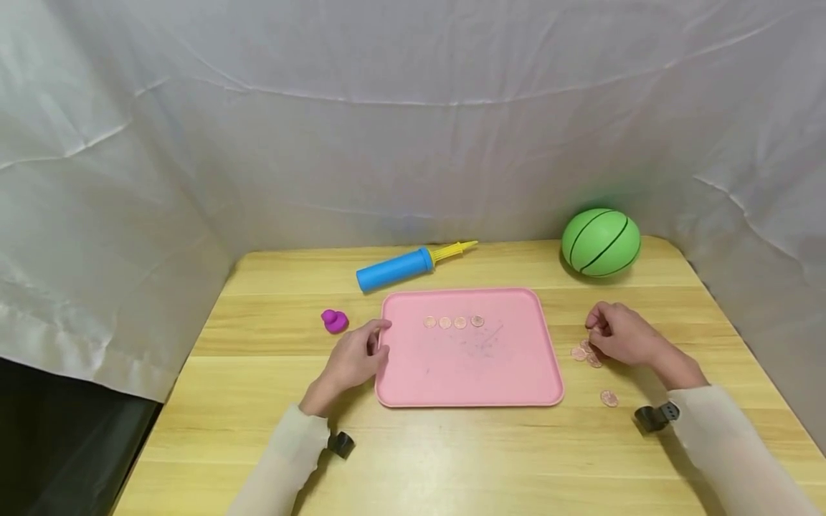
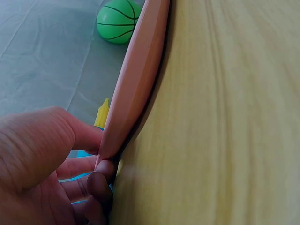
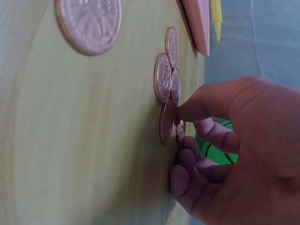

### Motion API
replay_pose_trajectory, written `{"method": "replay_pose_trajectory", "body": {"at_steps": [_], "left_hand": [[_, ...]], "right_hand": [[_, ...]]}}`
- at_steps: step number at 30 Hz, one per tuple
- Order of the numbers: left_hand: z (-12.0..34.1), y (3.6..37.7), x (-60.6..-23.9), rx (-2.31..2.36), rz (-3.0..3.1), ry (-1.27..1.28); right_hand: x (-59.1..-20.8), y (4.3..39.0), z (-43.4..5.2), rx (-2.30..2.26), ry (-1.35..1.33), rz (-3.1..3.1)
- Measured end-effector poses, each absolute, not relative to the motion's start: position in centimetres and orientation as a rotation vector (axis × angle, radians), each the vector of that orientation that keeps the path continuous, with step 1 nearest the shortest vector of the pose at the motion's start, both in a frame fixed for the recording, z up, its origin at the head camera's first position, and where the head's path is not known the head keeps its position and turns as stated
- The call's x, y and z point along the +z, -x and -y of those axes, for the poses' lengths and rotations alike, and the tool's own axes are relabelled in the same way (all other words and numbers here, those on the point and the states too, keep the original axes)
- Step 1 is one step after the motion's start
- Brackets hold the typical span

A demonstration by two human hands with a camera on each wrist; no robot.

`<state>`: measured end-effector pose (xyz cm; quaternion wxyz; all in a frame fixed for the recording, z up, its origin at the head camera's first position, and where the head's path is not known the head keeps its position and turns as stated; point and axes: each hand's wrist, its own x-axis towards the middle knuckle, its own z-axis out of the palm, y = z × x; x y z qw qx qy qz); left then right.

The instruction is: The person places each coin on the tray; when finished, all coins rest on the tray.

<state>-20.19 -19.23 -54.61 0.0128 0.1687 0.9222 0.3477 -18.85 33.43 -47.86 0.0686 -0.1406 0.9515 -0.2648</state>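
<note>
My left hand (image 1: 356,356) holds the left rim of a pink tray (image 1: 413,387), thumb over the rim and fingertips at its outer side, as the left wrist view shows. Several copper-coloured coins (image 1: 444,322) lie in a row on the tray's upper part. Right of the tray, my right hand (image 1: 622,335) is low over a small cluster of coins (image 1: 578,353). In the right wrist view its thumb and forefinger pinch at a coin (image 3: 181,131) on the cluster's far side, partly hidden by the fingers. One lone coin (image 1: 609,398) lies nearer the table's front.
Behind the tray lies a blue hand pump (image 1: 395,269) with a yellow nozzle. A green ball (image 1: 601,242) sits at the back right, and a small purple rubber duck (image 1: 334,321) is left of the tray. Pale cloth (image 1: 413,158) hangs behind the wooden table (image 1: 452,459).
</note>
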Motion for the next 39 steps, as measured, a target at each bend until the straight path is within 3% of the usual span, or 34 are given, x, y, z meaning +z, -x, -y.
{"method": "replay_pose_trajectory", "body": {"at_steps": [18, 33, 39], "left_hand": [[19.2, 20.2, -54.6, 1.050, -2.874, -0.498], [19.4, 20.7, -55.4, 1.072, -2.860, -0.511], [19.7, 20.9, -55.8, 1.049, -2.872, -0.521]], "right_hand": [[-47.8, 18.9, -32.9, -0.811, 0.473, -2.867], [-46.8, 19.3, -33.3, -0.813, 0.337, -2.845], [-46.8, 19.7, -33.5, -0.770, 0.439, -2.834]]}}
